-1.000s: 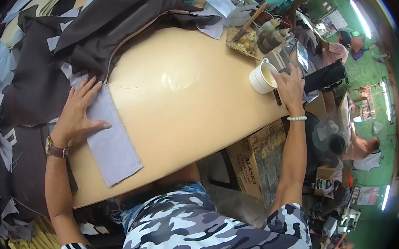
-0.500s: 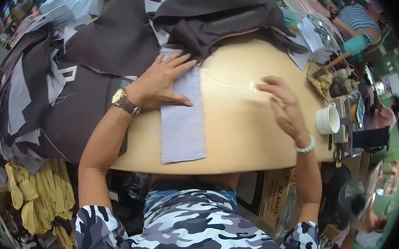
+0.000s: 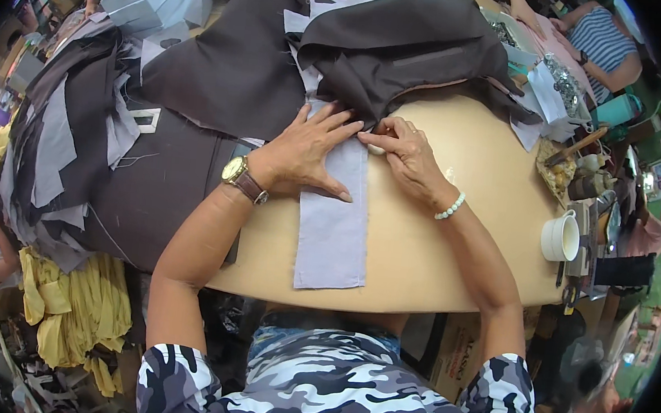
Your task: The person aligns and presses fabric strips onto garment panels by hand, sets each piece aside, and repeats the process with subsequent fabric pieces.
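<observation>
Two hands, grey fabric strip (image 3: pixel 335 215), tan table (image 3: pixel 436 255)

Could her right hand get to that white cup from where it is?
Probably yes: the white cup stands by the table's right edge, with bare tabletop between it and the right hand.

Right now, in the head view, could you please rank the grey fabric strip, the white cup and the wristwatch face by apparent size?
1. grey fabric strip, by far the largest.
2. white cup.
3. wristwatch face, smallest, though the fisheye rim makes its gap to the cup unsure.
</observation>
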A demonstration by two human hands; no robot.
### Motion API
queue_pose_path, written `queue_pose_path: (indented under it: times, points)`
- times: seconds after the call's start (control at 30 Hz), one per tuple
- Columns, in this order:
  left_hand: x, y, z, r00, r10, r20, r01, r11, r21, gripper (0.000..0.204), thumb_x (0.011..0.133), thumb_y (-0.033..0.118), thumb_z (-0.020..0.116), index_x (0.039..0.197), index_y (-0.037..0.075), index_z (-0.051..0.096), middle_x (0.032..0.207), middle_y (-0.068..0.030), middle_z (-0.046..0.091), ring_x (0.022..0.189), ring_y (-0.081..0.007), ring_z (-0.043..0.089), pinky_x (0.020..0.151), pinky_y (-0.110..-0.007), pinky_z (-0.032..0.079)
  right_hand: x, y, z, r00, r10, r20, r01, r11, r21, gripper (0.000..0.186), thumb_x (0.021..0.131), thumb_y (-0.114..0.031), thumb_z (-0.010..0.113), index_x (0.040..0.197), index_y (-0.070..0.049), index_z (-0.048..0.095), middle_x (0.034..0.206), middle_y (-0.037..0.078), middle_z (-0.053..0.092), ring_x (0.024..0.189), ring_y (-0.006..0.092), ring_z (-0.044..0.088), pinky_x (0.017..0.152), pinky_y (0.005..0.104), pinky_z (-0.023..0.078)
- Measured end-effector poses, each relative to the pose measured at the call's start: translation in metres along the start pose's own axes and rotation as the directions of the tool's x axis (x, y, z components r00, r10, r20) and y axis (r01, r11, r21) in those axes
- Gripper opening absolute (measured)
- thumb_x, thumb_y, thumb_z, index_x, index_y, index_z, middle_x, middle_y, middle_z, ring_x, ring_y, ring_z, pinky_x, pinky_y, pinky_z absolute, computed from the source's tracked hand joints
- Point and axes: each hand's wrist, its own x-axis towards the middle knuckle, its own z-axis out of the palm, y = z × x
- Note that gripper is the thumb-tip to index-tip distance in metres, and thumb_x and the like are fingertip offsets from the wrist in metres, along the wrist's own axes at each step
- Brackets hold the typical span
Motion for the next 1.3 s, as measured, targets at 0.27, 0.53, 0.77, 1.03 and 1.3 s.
queue_pose_path:
  times: [0.27,0.53,0.77,1.03,1.3]
  points:
    - [0.002,-0.001,0.001,1.000,-0.009,0.029,0.010,1.000,-0.010,0.112,0.053,0.065,0.075,0.140,0.008,0.034,0.141,-0.0212,0.034,0.135,-0.0404,0.024,0.109,-0.057,0.015,-0.004,0.000,-0.002,0.998,-0.046,-0.043,0.045,0.998,-0.034,0.030,0.081,-0.003,0.055,0.104,-0.016,0.070,0.098,0.008,0.055,0.095,0.0241,0.053,0.083,0.0357,0.040]
    - [0.002,0.001,-0.001,0.999,-0.014,0.039,0.015,1.000,-0.005,0.111,0.054,0.064,0.076,0.140,0.009,0.034,0.141,-0.0210,0.035,0.134,-0.0422,0.025,0.108,-0.058,0.018,-0.003,0.000,0.001,0.999,-0.011,-0.035,0.010,0.999,-0.039,0.025,0.083,-0.008,0.055,0.100,-0.016,0.071,0.099,0.008,0.055,0.094,0.0248,0.053,0.082,0.0362,0.040]
    - [0.003,-0.001,0.002,1.000,-0.014,0.025,0.013,1.000,0.014,0.112,0.052,0.065,0.075,0.139,0.009,0.035,0.140,-0.0209,0.036,0.133,-0.0417,0.026,0.108,-0.058,0.018,-0.007,-0.003,0.007,0.997,0.040,-0.069,-0.041,0.999,-0.014,0.027,0.081,-0.004,0.052,0.096,-0.015,0.072,0.099,0.008,0.054,0.096,0.0253,0.051,0.085,0.0377,0.039]
    - [0.003,0.001,0.002,1.000,-0.014,0.025,0.013,1.000,0.024,0.111,0.052,0.065,0.075,0.139,0.008,0.036,0.140,-0.0210,0.037,0.132,-0.0414,0.028,0.108,-0.058,0.018,-0.010,-0.005,0.008,0.997,0.039,-0.061,-0.032,0.995,0.098,0.029,0.081,-0.003,0.050,0.095,-0.015,0.072,0.100,0.008,0.054,0.096,0.0250,0.051,0.085,0.0374,0.038]
    - [0.002,-0.002,0.004,0.999,-0.031,0.023,0.030,0.999,0.025,0.112,0.052,0.065,0.075,0.140,0.008,0.035,0.139,-0.0214,0.037,0.131,-0.0417,0.029,0.108,-0.057,0.018,-0.020,-0.019,0.008,0.998,-0.014,-0.069,0.012,1.000,-0.026,0.027,0.080,-0.004,0.054,0.096,-0.016,0.072,0.098,0.007,0.054,0.095,0.0252,0.052,0.084,0.0374,0.039]
